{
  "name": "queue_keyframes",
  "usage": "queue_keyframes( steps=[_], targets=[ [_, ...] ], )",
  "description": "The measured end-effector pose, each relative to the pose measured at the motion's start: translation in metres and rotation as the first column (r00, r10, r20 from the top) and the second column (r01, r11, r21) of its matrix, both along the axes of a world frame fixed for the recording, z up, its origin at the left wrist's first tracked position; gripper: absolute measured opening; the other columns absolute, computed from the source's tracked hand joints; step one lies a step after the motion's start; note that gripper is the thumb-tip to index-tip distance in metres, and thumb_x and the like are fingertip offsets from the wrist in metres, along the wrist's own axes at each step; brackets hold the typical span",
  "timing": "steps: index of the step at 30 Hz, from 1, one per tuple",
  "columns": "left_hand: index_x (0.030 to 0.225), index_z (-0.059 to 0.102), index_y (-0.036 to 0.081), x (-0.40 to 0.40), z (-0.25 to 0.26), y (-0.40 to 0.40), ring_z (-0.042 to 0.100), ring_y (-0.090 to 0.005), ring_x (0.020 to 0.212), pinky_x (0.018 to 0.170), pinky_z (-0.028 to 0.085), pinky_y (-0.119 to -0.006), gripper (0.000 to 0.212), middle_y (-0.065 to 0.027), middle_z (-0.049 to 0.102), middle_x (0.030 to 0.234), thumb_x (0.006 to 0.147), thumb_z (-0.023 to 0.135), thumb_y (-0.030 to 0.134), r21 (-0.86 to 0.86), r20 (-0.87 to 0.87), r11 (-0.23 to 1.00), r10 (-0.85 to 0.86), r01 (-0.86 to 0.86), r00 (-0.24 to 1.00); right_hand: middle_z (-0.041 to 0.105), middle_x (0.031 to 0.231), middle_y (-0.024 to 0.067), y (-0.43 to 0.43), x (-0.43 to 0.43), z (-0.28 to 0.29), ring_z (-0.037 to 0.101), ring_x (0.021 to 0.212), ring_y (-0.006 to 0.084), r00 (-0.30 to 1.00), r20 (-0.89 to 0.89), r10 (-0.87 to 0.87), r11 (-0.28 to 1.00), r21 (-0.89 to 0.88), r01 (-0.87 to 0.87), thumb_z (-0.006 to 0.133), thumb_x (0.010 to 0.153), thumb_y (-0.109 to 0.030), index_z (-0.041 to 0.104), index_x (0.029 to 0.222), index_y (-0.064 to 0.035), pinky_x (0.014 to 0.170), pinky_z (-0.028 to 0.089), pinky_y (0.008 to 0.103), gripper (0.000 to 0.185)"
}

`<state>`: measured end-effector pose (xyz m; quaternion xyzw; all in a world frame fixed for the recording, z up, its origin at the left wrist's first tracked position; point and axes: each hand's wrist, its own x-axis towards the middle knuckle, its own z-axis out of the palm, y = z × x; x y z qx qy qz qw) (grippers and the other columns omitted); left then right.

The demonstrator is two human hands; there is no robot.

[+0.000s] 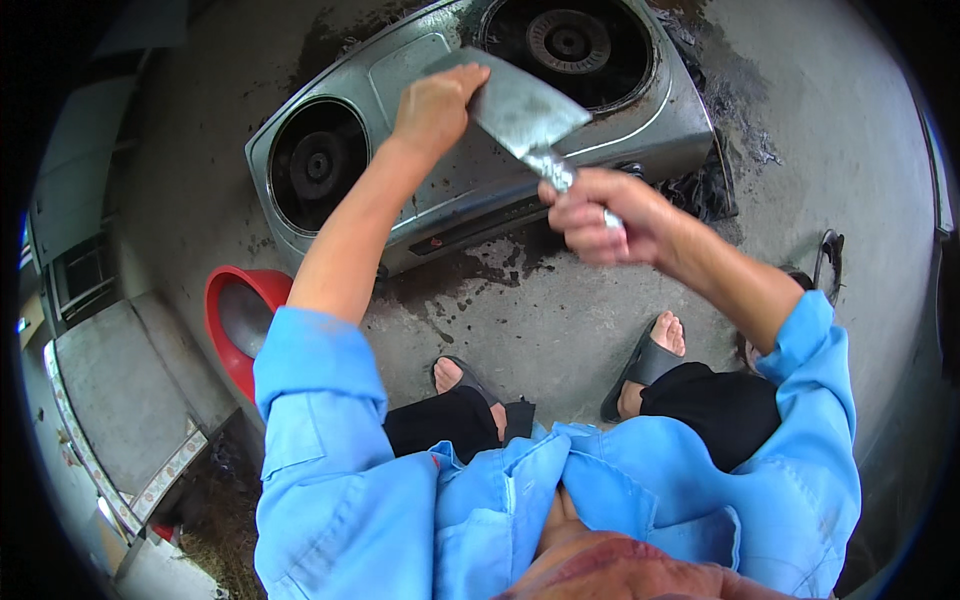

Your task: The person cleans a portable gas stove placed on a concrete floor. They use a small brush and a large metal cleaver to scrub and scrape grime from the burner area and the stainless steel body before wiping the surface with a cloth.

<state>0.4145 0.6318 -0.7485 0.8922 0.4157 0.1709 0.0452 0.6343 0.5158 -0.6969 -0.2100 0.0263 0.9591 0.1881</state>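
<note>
My right hand (604,217) is wrapped around the shiny handle of a broad-bladed kitchen cleaver (529,101). The cleaver is held above a metal two-burner gas stove (450,161), its blade pointing up and to the left in the view. At the blade's far left side, my left hand (435,109) has its fingers curled against the metal; the underside of its grip is hidden. Beneath the left forearm lies the smaller round burner well (318,163). Past the blade is the larger burner well (568,45), dark inside. Grime marks the stove's surface.
The stove rests on a concrete floor (555,330) with wet, dark stains around it. A red basin (217,330) stands left of my forearm. Dark crumpled material (701,196) lies by the stove's right end. A grey-topped piece of furniture (120,382) is farther left.
</note>
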Motion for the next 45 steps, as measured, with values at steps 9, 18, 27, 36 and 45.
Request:
queue_keyframes(
  steps=[9,18,27,36,45],
  targets=[
    [0.101,0.063,0.011,-0.005,0.014,-0.021,0.059,-0.0252,0.096,0.082,0.048,-0.033,0.041,-0.0097,0.06,0.103,0.068,0.046,-0.006,-0.068,0.034,0.997,-0.024,0.026,0.999,0.034,0.052,-0.0052,-0.02,0.002,0.013,0.031,0.035,0.0056,0.999,-0.049,0.008,0.998,-0.069,-0.012,0.044,0.081,-0.008,0.039,0.087,-0.0094,0.027,0.022,0.0207,0.009],
    [0.103,0.062,0.014,-0.007,0.004,-0.036,0.06,-0.0231,0.091,0.078,0.049,-0.034,0.038,-0.0075,0.061,0.102,0.07,0.05,-0.002,-0.002,0.017,1.0,-0.011,0.011,1.0,0.033,0.052,-0.0056,-0.032,-0.002,0.019,0.031,0.035,0.0055,0.999,-0.046,0.029,0.999,0.015,-0.028,0.045,0.081,-0.01,0.039,0.088,-0.0095,0.029,0.023,0.0202,0.01],
    [0.101,0.063,0.014,0.016,0.011,-0.045,0.061,-0.0223,0.09,0.076,0.05,-0.033,0.032,-0.0064,0.062,0.101,0.073,0.053,0.004,-0.01,-0.193,0.995,0.099,-0.103,0.976,0.037,0.054,-0.0028,-0.029,0.022,0.018,0.032,0.033,0.006,1.0,0.001,-0.005,1.0,0.011,0.005,0.045,0.086,-0.014,0.048,0.095,-0.0043,0.028,0.022,0.02,0.013],
    [0.102,0.061,0.013,0.037,0.011,-0.037,0.062,-0.0239,0.084,0.071,0.05,-0.033,0.033,-0.0073,0.063,0.098,0.071,0.053,0.003,0.001,-0.268,0.981,0.186,-0.193,0.945,0.038,0.055,-0.0018,-0.001,0.051,0.013,0.032,0.032,0.0036,0.996,0.092,0.001,0.999,0.053,-0.005,0.042,0.088,-0.015,0.046,0.099,0.0033,0.025,0.025,0.0179,0.022],
    [0.103,0.061,0.013,0.029,0.015,-0.02,0.062,-0.029,0.08,0.069,0.049,-0.038,0.032,-0.0101,0.063,0.093,0.072,0.053,0.005,-0.021,-0.211,0.978,0.197,-0.206,0.957,0.036,0.058,-0.0012,0.018,0.039,0.01,0.032,0.034,0.0048,0.999,0.0,-0.039,0.996,-0.074,0.038,0.041,0.088,-0.014,0.043,0.103,0.0033,0.024,0.025,0.0188,0.023]
  ],
)
